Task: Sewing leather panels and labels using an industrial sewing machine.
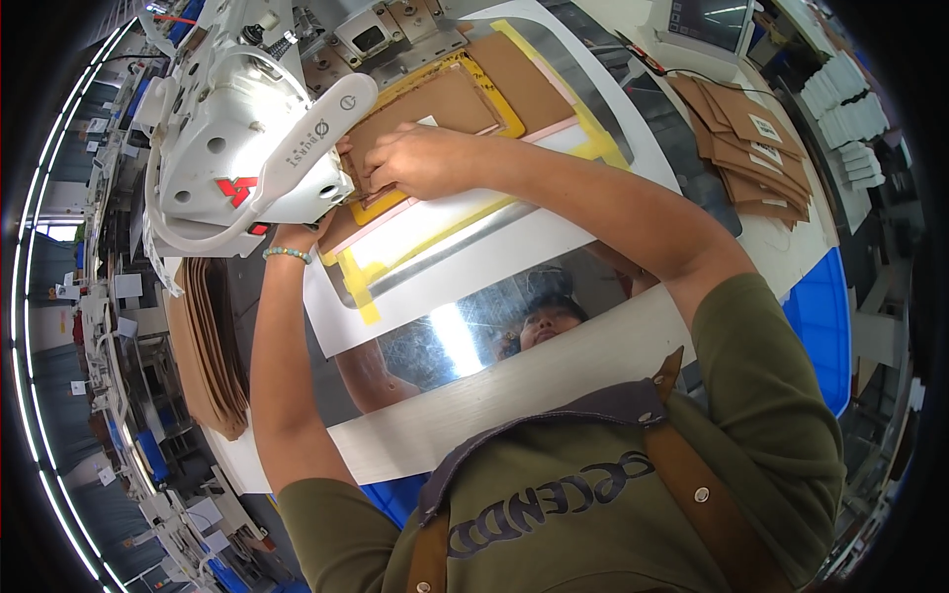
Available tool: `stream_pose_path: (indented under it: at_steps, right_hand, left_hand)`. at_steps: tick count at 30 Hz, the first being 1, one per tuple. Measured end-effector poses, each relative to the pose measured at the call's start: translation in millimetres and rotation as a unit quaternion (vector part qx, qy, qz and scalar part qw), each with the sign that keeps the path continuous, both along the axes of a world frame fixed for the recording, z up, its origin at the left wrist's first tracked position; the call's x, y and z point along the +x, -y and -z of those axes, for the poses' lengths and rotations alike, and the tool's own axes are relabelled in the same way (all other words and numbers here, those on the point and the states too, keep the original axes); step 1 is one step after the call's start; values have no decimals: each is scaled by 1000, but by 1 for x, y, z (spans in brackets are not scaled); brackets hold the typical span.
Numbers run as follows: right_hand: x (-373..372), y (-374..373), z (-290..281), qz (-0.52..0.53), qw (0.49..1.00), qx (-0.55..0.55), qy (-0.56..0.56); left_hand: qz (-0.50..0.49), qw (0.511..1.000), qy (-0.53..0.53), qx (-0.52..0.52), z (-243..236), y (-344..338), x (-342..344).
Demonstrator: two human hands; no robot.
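Note:
My right hand [420, 161] reaches in from the right, its fingers bent and close together, fingertips down on a brown panel [425, 107] inside a yellow-edged frame [506, 117]. What the fingertips pinch, if anything, is hidden. My left hand [304, 235] goes under the head of a white sewing machine [213, 193]; most of its fingers are covered by the machine. The frame lies over a larger brown piece [534, 84] and a plate edged with yellow tape [600, 133]. Beneath that is a white sheet [331, 331].
A stack of brown pieces [203, 346] sits left of my left forearm. Brown pieces with white labels [736, 138] lie at the right, near a red-and-black tool [643, 54] and a screen [707, 22]. A blue bin [825, 326] stands by my right elbow. The shiny tabletop [455, 336] reflects.

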State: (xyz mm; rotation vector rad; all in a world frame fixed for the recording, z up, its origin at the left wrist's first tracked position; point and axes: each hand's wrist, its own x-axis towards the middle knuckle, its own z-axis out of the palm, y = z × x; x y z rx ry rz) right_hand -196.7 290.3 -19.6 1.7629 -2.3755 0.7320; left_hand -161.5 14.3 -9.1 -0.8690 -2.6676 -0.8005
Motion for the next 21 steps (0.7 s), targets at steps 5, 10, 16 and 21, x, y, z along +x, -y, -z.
stream_pose_path:
  at_steps: [5,10,16,21]
  right_hand:
    - [6,-2,-5,1,1000,-2,6]
    - [12,-7,-5,-27,999,-30,-5]
    - [11,-10,-13,-8,999,16,30]
    - [9,1,-4,51,996,32,-64]
  left_hand:
    - [-14,998,-17,-62,11,18,-2]
    - [-28,993,-28,-112,37,60,1]
    - [-121,985,16,-124,49,58,14]
    - [-166,982,-3,-89,46,58,29]
